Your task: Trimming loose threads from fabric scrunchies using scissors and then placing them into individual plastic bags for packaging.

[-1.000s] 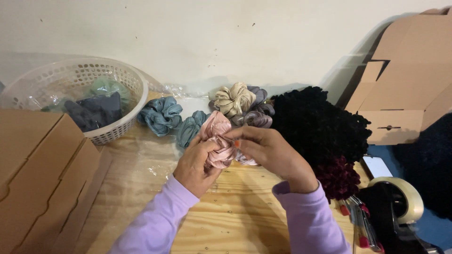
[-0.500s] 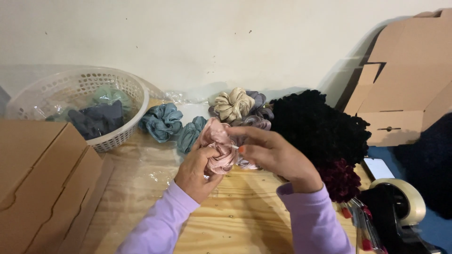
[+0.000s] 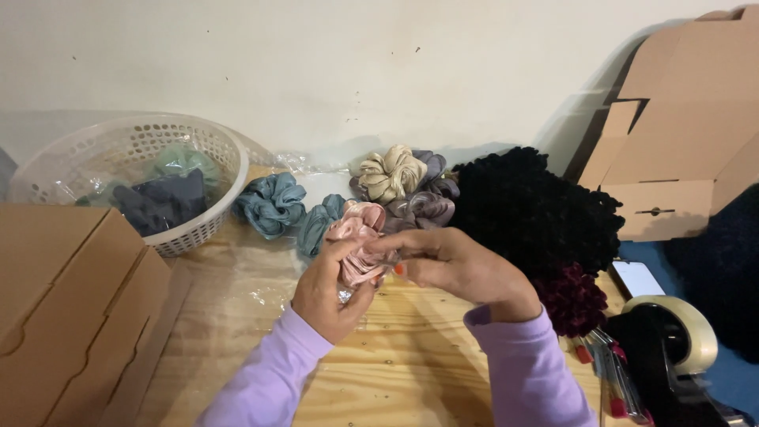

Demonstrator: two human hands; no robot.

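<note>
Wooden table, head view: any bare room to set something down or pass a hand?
Bare wood on the table lies between the two sleeves and, left of the left hand, up to the cardboard box and white basket. Crowded: scrunchies along the wall, black pile, tape dispenser at right.

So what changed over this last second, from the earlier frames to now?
Little. Both hands keep hold of the pink scrunchie; the left hand and right hand shifted only slightly, working it between the fingers. The basket, the other scrunchies, the black pile and the tape dispenser stayed put.
</note>
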